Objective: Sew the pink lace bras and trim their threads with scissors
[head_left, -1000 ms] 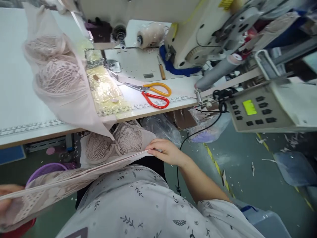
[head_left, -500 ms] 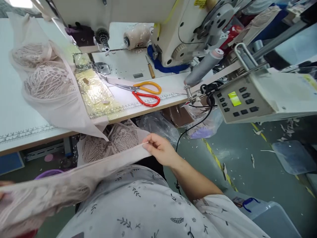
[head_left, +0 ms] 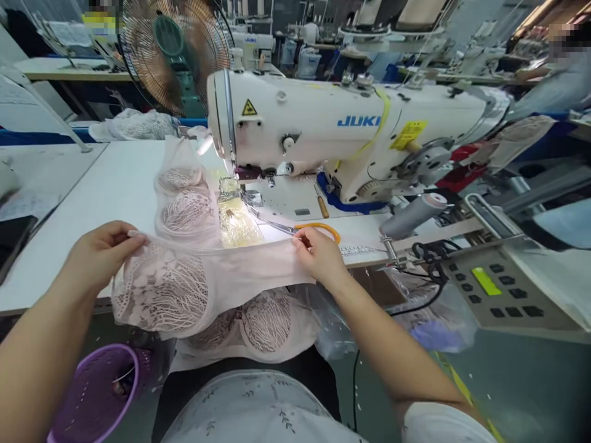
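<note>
pinching lace garment point(head_left: 194, 289) edge taut, left hand point(head_left: 99, 252), right hand point(head_left: 318, 255), above table point(head_left: 92, 203) edge

Pale pink lace garment with a branching openwork pattern point(head_left: 184, 289) in my hands. White sewing machine point(head_left: 351, 129) far side: blue lettering, yellow warning stickers. Orange-handled scissors point(head_left: 318, 227) on the white table point(head_left: 92, 203). Purple plastic basket point(head_left: 92, 394) near left. Grey control panel with green display point(head_left: 503, 289) right.

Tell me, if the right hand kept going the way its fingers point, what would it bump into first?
Probably the scissors. The right hand pinches the pink lace fabric, fingers pointing up-left toward the sewing machine. The orange handles lie just beyond the knuckles, though depth is hard to judge.
</note>
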